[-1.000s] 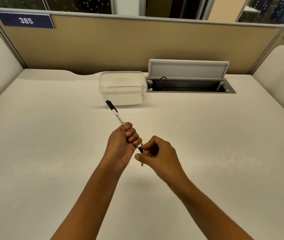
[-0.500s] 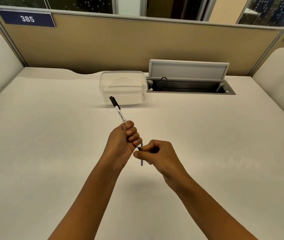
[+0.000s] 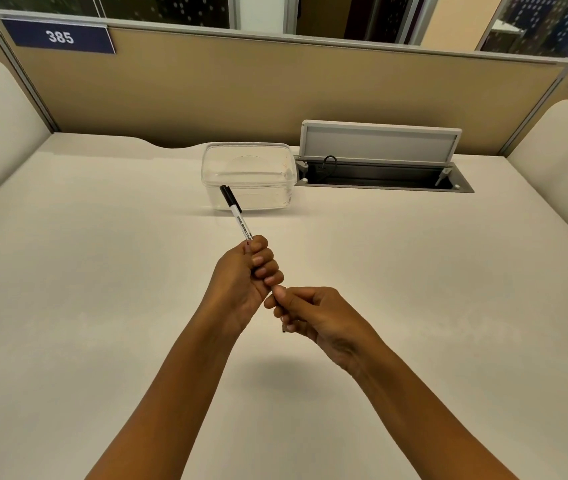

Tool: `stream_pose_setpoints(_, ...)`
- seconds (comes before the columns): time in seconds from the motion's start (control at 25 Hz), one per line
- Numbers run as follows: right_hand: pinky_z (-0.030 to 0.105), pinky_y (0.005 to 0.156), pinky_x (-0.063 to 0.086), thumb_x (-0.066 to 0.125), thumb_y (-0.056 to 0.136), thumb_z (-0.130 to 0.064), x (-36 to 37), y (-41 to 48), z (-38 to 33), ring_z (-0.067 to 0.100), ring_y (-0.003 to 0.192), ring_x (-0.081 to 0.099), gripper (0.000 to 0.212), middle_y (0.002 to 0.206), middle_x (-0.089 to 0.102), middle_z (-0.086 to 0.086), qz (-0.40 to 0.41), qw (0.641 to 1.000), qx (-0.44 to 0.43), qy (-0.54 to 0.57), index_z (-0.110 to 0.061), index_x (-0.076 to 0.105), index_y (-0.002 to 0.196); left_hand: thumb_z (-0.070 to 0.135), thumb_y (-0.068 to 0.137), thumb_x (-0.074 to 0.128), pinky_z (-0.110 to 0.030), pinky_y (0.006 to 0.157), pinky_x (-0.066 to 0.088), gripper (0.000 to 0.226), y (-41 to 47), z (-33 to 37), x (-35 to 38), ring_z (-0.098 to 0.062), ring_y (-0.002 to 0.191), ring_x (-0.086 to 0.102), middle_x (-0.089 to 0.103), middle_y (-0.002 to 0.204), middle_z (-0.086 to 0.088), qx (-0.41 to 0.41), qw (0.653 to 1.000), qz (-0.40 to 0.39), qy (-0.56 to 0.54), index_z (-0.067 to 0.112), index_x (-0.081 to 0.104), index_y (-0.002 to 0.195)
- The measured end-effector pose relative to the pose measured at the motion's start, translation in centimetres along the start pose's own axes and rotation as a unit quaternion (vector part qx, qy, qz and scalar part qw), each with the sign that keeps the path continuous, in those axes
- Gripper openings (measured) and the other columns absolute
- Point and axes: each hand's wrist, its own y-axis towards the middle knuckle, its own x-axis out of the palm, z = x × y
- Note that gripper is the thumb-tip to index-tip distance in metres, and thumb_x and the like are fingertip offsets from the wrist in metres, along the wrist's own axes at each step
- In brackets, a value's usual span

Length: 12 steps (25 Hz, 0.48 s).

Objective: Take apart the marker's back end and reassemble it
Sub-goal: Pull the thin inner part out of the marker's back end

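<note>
The left hand [image 3: 249,268] is closed in a fist round the marker [image 3: 239,220], so the capped end sticks up and away beyond its knuckles, toward the clear container [image 3: 248,157] further out on the desk [image 3: 102,271]. The right hand [image 3: 310,313] sits hard against the left one, fingers curled, with thumb and forefinger pinched where the barrel leaves the fist. That is the back end, and the fingers hide most of it. A small dark tip [image 3: 283,330] pokes out under the right hand's fingers; I cannot tell what it belongs to.

Both hands are held up off the desk, and that worries me. If the end piece gives or seats suddenly, the right hand may jerk and a small part could drop and roll, perhaps toward the open cable hatch [image 3: 383,174] beyond the right hand. Pushing or twisting off-line with the barrel could jam the piece crooked. With such a short pinch, the fingers could also slip off.
</note>
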Motion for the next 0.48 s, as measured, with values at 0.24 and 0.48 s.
stream_pose_setpoints(0.24,0.017,0.06,0.051,0.075,0.077,-0.029,1.3,-0.7,-0.1,0.007,0.059,0.064,0.013,0.069,0.074,-0.003,0.242,0.914,-0.189,-0.266,-0.016,0.078,0.079,-0.008,0.081,0.012,-0.018,0.039,0.023,0.04,0.7,-0.4,1.0,-0.006,0.035,0.024,0.031,0.04,0.008,0.016,0.999,0.027,-0.014,0.017,0.034,0.06)
stream_pose_setpoints(0.48,0.013,0.057,0.044,0.082,0.07,-0.028,1.8,-0.1,-0.4,0.007,0.061,0.057,0.02,0.072,0.067,-0.004,0.269,0.89,-0.186,-0.317,-0.017,0.066,0.076,-0.008,0.081,0.013,-0.018,0.039,0.025,0.039,0.7,-0.2,1.0,-0.007,0.036,0.023,0.031,0.042,0.008,0.038,0.999,0.031,0.003,0.017,0.034,0.06)
